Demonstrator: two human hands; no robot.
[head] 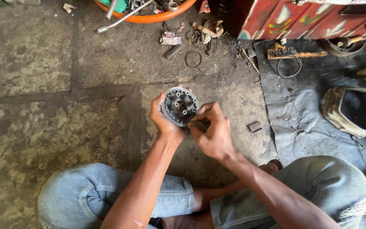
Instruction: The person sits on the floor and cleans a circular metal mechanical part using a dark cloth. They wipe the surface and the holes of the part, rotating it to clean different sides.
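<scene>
1. Round metal hub [179,106], a toothed disc with posts and holes around a dark centre, is held up above the floor [43,63] between the seated person's knees, its open face turned toward the camera, which puts the inner posts in plain sight.
2. Left hand [162,123] cups the hub from its left and lower edge; its fingers are wrapped closed around the rim, so the part is carried entirely by this hand.
3. Right hand [212,132] sits just beside the hub at its lower right edge, fingers [204,111] curled in tight and pinched together. They seem to close on something small and dark at the rim, but what it is cannot be told.
4. Both forearms come in from the lap, so the hub hangs close in front of the body rather than resting on the floor.
5. On the floor just right of the hands lies a small dark block [254,126], apart from both.
6. Farther off, beyond the hub, lie a thin ring [193,59], scattered scraps, and an orange basin [149,18] holding metal tools.
7. To the right a dark mat [301,106] carries a wire brush [295,53], a wire loop [289,67] and a grimy casing [349,111], all well apart from the hands.
</scene>
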